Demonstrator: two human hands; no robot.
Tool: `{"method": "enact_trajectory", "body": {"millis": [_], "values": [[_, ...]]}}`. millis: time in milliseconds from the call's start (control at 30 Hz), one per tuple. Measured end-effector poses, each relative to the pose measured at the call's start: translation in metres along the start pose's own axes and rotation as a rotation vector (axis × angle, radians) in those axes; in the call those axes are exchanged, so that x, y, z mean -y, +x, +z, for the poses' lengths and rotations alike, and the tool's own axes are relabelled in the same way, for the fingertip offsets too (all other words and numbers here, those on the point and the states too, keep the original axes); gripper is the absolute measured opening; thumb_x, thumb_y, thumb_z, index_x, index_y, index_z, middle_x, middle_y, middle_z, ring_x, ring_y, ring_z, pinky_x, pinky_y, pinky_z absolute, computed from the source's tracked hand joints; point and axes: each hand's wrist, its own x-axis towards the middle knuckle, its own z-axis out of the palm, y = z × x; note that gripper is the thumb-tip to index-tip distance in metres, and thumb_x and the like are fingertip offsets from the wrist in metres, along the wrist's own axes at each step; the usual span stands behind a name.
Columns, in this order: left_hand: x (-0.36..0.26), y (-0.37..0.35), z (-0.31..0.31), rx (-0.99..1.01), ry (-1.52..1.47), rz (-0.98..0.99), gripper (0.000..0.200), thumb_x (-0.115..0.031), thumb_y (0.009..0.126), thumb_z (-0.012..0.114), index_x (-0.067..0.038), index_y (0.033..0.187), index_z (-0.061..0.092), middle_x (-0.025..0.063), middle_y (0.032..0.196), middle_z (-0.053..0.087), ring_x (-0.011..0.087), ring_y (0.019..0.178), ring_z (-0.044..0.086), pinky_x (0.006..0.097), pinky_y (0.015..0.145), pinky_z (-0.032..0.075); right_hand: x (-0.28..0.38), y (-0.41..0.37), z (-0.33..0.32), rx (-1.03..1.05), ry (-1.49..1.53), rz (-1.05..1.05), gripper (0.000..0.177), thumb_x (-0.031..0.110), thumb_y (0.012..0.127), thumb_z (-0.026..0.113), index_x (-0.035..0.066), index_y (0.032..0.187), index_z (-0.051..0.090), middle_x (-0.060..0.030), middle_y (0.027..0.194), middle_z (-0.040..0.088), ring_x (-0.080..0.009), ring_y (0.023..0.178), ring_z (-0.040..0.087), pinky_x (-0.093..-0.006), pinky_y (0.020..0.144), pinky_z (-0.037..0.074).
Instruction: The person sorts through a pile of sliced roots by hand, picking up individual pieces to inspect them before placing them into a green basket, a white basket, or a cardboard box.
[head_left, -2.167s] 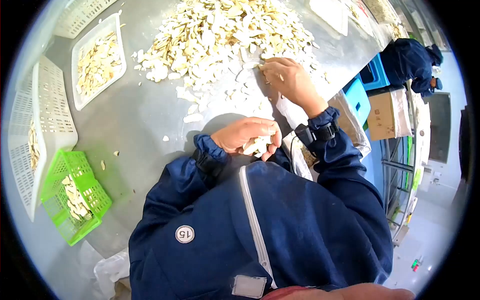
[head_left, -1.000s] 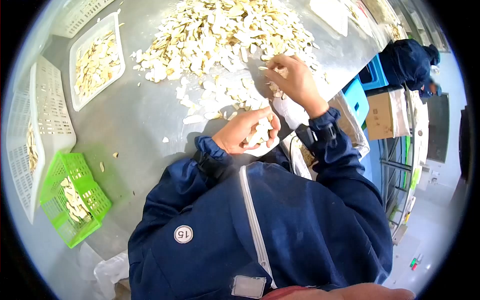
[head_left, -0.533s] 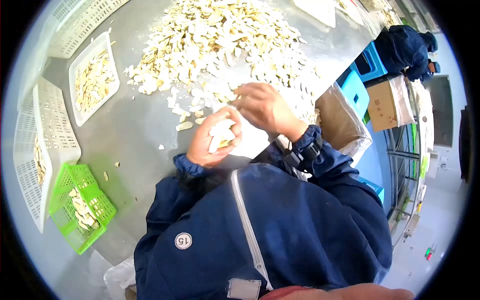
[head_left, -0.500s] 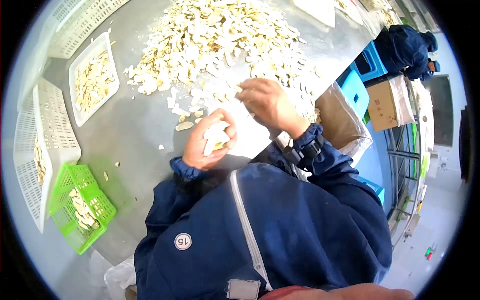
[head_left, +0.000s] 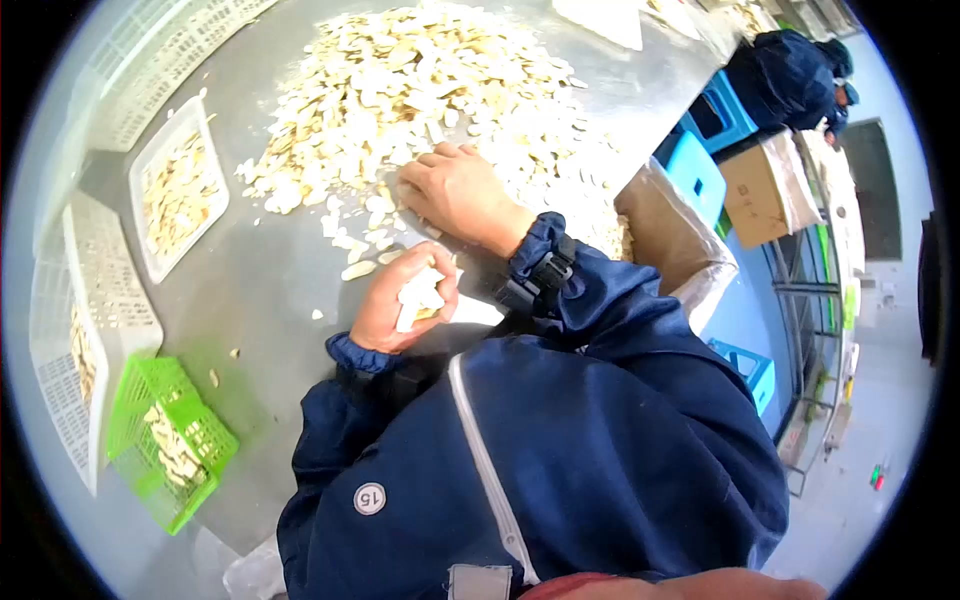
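My left hand (head_left: pixel 400 298) is closed around a bunch of pale slices (head_left: pixel 419 300), flat and whitish with yellowish edges, held above the near edge of the metal table. Palm down, my right hand (head_left: pixel 462 195) lies over the near edge of a big pile of similar slices (head_left: pixel 400 80). Its fingers are slightly apart and reach among the slices, the fingertips partly hidden. Several loose slices (head_left: pixel 358 270) are scattered on the table just beyond my left hand. A dark strap (head_left: pixel 545 275) is around my right sleeve.
To the left are a white tray of slices (head_left: pixel 200 150), a white perforated basket (head_left: pixel 120 300) and a green basket (head_left: pixel 150 425) with slices inside. At the right stand a lined box (head_left: pixel 670 240), blue stools (head_left: pixel 700 180) and a cardboard carton (head_left: pixel 765 190). Another person (head_left: pixel 785 80) bends beyond them.
My right hand has moved left across the slices, nearer my left hand, and turned flatter. My left hand keeps its bunch of slices. The view has shifted slightly.
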Motion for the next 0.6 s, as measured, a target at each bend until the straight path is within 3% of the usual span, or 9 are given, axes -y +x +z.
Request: {"method": "enact_trajectory", "body": {"millis": [167,300,333,367,433,467,500,533,600], "values": [[0.003,0.002,-0.002,-0.032,-0.091,-0.071,0.042,-0.040,0.114,0.043,-0.001,0.106,0.058,0.0128,0.086,0.063,0.0184,0.065,0.062,0.0211,0.037,0.036,-0.011,-0.018,-0.020,-0.077,0.220,0.155,0.013,0.024,0.096,0.070,0.011,0.098,0.071,-0.0116,0.090,0.073,-0.0318,0.090,0.071,-0.0463,0.082,0.055],[0.006,0.006,-0.005,-0.044,-0.135,-0.110,0.052,-0.048,0.115,0.039,-0.001,0.111,0.060,0.0139,0.094,0.066,0.0189,0.071,0.068,0.0208,0.038,0.039,0.005,-0.044,-0.064,0.003,0.587,0.351,0.026,0.027,0.101,0.069,0.009,0.119,0.074,-0.0166,0.097,0.076,-0.0333,0.091,0.075,-0.0438,0.078,0.060],[0.004,0.006,-0.001,-0.071,-0.144,-0.111,0.055,-0.051,0.115,0.038,-0.001,0.112,0.060,0.0133,0.094,0.067,0.0181,0.073,0.068,0.0206,0.039,0.038,0.005,-0.051,-0.072,0.117,0.688,0.281,0.035,0.028,0.101,0.069,0.010,0.131,0.071,-0.0188,0.115,0.076,-0.0349,0.106,0.073,-0.0427,0.092,0.059],[0.001,0.006,0.006,-0.100,-0.152,-0.113,0.057,-0.053,0.115,0.038,-0.001,0.113,0.061,0.0128,0.095,0.067,0.0173,0.075,0.069,0.0205,0.040,0.038,0.000,-0.054,-0.071,0.057,0.615,0.224,0.035,0.028,0.101,0.070,0.011,0.132,0.071,-0.0188,0.120,0.074,-0.0359,0.111,0.071,-0.0438,0.096,0.057],[-0.002,0.007,0.014,-0.145,-0.110,-0.123,0.054,-0.049,0.114,0.039,0.000,0.114,0.062,0.0141,0.092,0.068,0.0126,0.061,0.061,0.0198,0.041,0.037,-0.015,-0.058,-0.062,-0.059,0.468,0.105,0.036,0.028,0.100,0.070,0.011,0.133,0.071,-0.0189,0.131,0.071,-0.0377,0.122,0.067,-0.0459,0.104,0.054],[0.000,0.007,0.008,-0.093,-0.062,-0.117,0.052,-0.048,0.114,0.040,0.000,0.114,0.062,0.0144,0.091,0.069,0.0119,0.057,0.058,0.0196,0.041,0.037,-0.024,-0.057,-0.061,-0.087,0.392,0.243,0.037,0.026,0.100,0.071,0.012,0.135,0.070,-0.0178,0.139,0.067,-0.0392,0.132,0.060,-0.0489,0.111,0.049],[0.001,0.007,0.002,-0.041,-0.012,-0.108,0.051,-0.047,0.114,0.041,0.000,0.114,0.062,0.0147,0.091,0.069,0.0111,0.054,0.055,0.0194,0.041,0.037,-0.045,-0.063,-0.047,-0.141,0.102,0.251,0.039,0.025,0.099,0.072,0.013,0.136,0.070,-0.0164,0.137,0.069,-0.0384,0.130,0.061,-0.0497,0.110,0.050],[0.001,0.005,-0.002,-0.020,0.001,-0.113,0.045,-0.041,0.112,0.044,0.000,0.111,0.063,0.0156,0.092,0.070,0.0094,0.049,0.048,0.0200,0.042,0.037,-0.056,-0.069,-0.050,-0.112,0.028,0.204,0.037,0.024,0.098,0.072,0.013,0.134,0.071,-0.0160,0.137,0.069,-0.0373,0.130,0.061,-0.0491,0.110,0.050],[0.001,0.005,-0.003,0.014,0.027,-0.070,0.043,-0.039,0.110,0.046,0.000,0.109,0.063,0.0165,0.094,0.070,0.0099,0.050,0.050,0.0208,0.043,0.038,-0.066,-0.078,-0.058,-0.038,0.013,0.088,0.032,0.021,0.097,0.074,0.012,0.127,0.075,-0.0150,0.135,0.070,-0.0363,0.128,0.063,-0.0478,0.107,0.052]]}}
